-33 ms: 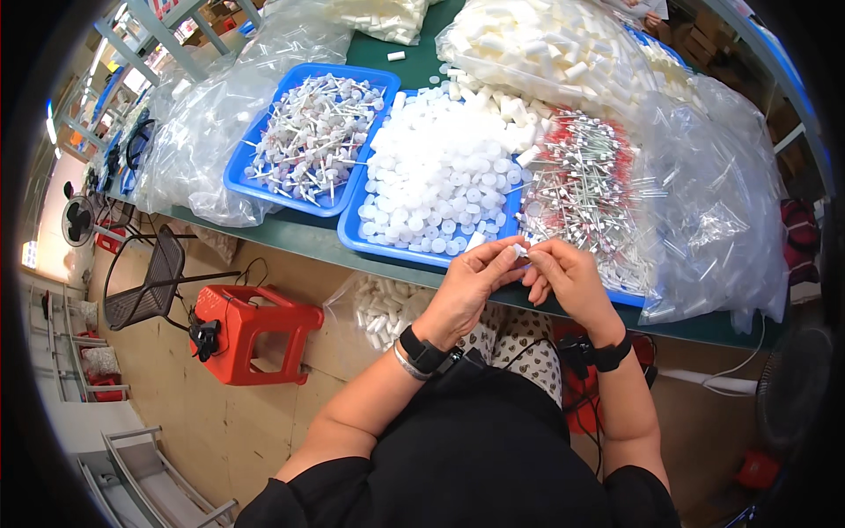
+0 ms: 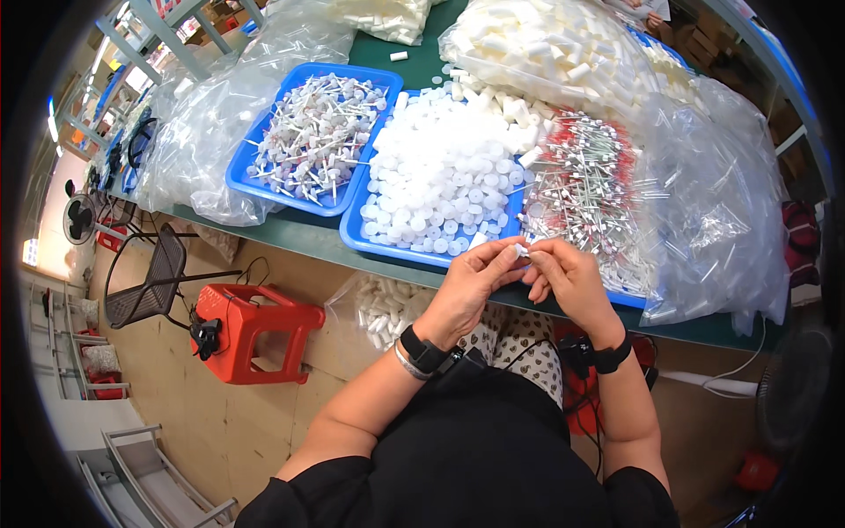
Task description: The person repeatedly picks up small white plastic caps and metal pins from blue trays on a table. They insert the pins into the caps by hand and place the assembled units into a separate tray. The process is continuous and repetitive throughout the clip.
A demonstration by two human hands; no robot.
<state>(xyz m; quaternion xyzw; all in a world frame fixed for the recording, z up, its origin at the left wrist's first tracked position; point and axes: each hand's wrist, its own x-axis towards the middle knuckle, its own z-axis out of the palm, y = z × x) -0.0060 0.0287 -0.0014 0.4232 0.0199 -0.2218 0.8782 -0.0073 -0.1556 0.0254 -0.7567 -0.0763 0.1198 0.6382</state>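
My left hand (image 2: pixel 476 280) and my right hand (image 2: pixel 570 280) meet at the table's near edge, fingertips pinched together. Between them is a small white piece (image 2: pixel 521 252), mostly covered by the fingers, so its exact kind is hidden. Both hands are closed on it. Just beyond lies a blue tray (image 2: pixel 354 231) heaped with translucent white plastic discs (image 2: pixel 431 198) that have centre holes. Right of that, by my right hand, is a pile of thin metal-like pins with red and white ends (image 2: pixel 585 176).
To the left, another blue tray (image 2: pixel 238 172) holds pins fitted with discs. Bags of white cylinders (image 2: pixel 546 48) stand at the back. Clear plastic bags (image 2: pixel 713 202) flank the trays. A red stool (image 2: pixel 255 330) and a mesh chair (image 2: pixel 151 277) stand on the floor at left.
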